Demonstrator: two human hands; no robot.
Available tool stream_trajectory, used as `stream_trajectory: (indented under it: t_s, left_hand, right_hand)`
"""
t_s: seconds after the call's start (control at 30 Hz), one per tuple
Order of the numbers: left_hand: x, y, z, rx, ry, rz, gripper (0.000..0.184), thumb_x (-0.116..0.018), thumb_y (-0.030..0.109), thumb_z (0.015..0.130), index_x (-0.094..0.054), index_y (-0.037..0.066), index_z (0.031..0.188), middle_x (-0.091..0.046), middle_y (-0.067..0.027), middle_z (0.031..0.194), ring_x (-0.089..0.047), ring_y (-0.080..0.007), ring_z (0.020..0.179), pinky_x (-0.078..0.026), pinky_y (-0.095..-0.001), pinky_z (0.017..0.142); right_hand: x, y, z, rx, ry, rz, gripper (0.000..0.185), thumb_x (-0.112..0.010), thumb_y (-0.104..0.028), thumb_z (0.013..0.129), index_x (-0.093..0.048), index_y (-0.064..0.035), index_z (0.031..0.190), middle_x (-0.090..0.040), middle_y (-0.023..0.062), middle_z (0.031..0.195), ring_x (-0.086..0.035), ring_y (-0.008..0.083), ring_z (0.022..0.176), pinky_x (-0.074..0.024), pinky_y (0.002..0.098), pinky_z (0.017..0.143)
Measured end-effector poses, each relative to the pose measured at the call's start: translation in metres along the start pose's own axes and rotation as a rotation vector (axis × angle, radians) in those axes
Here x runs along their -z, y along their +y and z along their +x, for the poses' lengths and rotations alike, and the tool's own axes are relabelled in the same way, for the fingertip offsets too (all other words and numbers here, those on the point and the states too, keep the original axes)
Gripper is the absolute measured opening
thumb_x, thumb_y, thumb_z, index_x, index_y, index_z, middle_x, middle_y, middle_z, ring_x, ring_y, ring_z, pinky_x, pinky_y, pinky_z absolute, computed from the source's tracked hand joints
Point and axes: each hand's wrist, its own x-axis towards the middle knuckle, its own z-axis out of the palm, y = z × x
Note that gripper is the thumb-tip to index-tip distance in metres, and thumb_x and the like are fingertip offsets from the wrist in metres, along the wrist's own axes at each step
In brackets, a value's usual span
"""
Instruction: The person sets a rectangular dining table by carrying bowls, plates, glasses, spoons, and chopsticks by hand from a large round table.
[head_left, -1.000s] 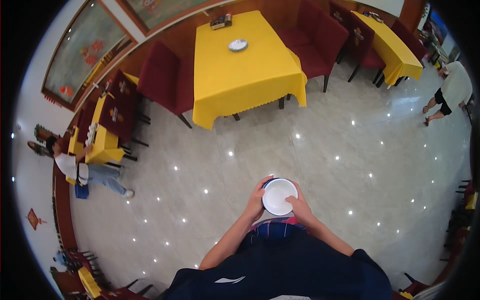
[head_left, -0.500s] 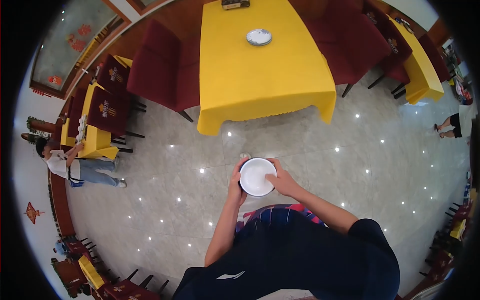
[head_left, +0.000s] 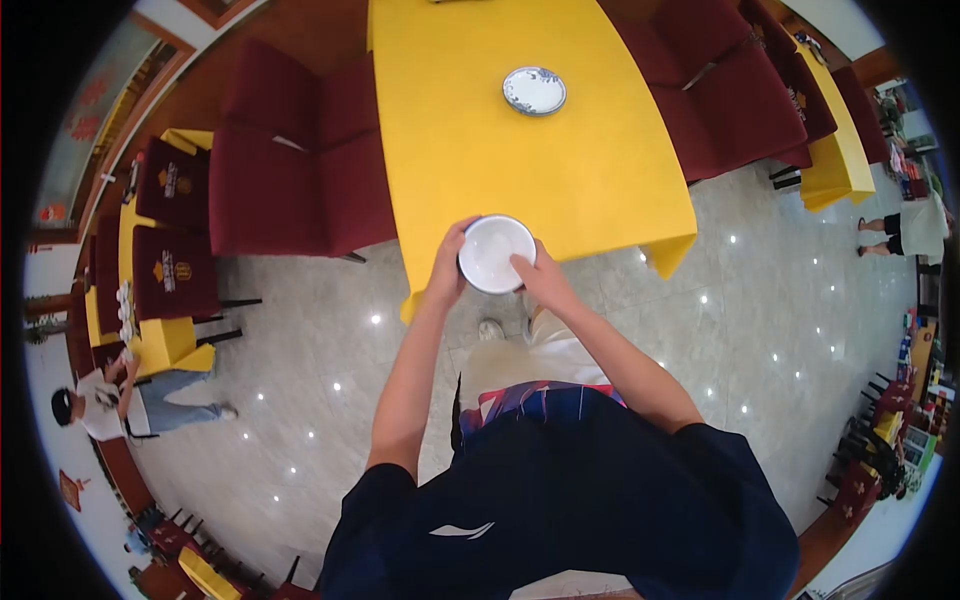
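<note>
Both hands hold a white bowl [head_left: 496, 254] with a dark blue rim, its opening facing up, over the near edge of the yellow-covered table [head_left: 480, 160]. My left hand [head_left: 448, 268] wraps round the bowl's left side. On the right side, my right hand [head_left: 542, 278] grips it with the thumb over the rim, against the inside. Whether more bowls are stacked beneath is hidden. Farther up on the tablecloth lies a white plate [head_left: 534, 91] with a blue-grey pattern; it may be a small stack.
Dark red chairs [head_left: 270, 180] flank the table on both sides. At the left, a person in a cap [head_left: 105, 402] stands by another table with white dishes [head_left: 124, 308]. Another person [head_left: 918, 228] is at the far right. More tables and chairs line the room.
The view has moved forward, so the table is nearer and fills more of the frame. My hands and the bowl are now over its near edge instead of over the floor.
</note>
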Motion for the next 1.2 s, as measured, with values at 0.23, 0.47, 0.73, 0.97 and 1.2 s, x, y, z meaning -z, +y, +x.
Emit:
stream_trajectory:
  t_s: [0.23,0.47,0.73,0.97,1.2]
  left_hand:
    - [0.048,0.019,0.242,0.163,0.054,0.036,0.054,-0.041,0.036,0.097,-0.051,0.001,0.136,-0.058,-0.0166,0.131,-0.055,-0.0261,0.122,-0.043,-0.0373,0.105]
    - [0.074,0.017,0.38,0.236,0.088,-0.022,0.057,-0.039,0.035,0.094,-0.047,0.0,0.139,-0.056,-0.0159,0.134,-0.053,-0.0275,0.125,-0.042,-0.0391,0.106]
    - [0.09,0.026,0.45,0.315,0.015,-0.009,0.058,-0.035,0.035,0.094,-0.048,0.0,0.138,-0.057,-0.0163,0.133,-0.056,-0.0281,0.122,-0.044,-0.0395,0.105]
    - [0.1,0.029,0.461,0.282,-0.049,0.101,0.052,-0.039,0.033,0.097,-0.052,0.001,0.136,-0.059,-0.0143,0.132,-0.055,-0.025,0.123,-0.043,-0.0367,0.105]
    - [0.149,-0.002,0.431,0.071,-0.047,-0.042,0.048,-0.032,0.031,0.105,-0.049,-0.001,0.136,-0.054,-0.0111,0.138,-0.05,-0.0221,0.128,-0.04,-0.0383,0.107]
  right_hand:
    - [-0.002,0.009,0.248,-0.032,0.122,0.248,0.052,-0.054,-0.022,0.092,-0.038,0.0041,0.135,-0.064,0.0215,0.105,-0.066,0.0218,0.065,-0.0553,0.0345,0.059]
    - [0.016,-0.015,0.371,-0.158,0.173,0.221,0.053,-0.055,-0.023,0.093,-0.037,0.0058,0.133,-0.061,0.022,0.11,-0.066,0.022,0.073,-0.0551,0.0303,0.058]
    - [-0.006,0.002,0.44,-0.161,0.404,0.075,0.054,-0.055,-0.024,0.089,-0.039,0.0075,0.129,-0.063,0.0257,0.102,-0.068,0.0293,0.074,-0.0549,0.0364,0.06]
    - [-0.021,-0.016,0.432,-0.331,0.488,0.654,0.068,-0.069,-0.036,0.087,-0.038,0.0104,0.127,-0.061,0.0178,0.094,-0.062,0.0193,0.068,-0.0511,0.0305,0.052]
    - [-0.011,0.042,0.27,-0.344,0.19,0.416,0.063,-0.058,-0.041,0.096,-0.036,-0.0034,0.143,-0.053,0.0119,0.12,-0.061,0.0213,0.098,-0.0557,0.0353,0.082]
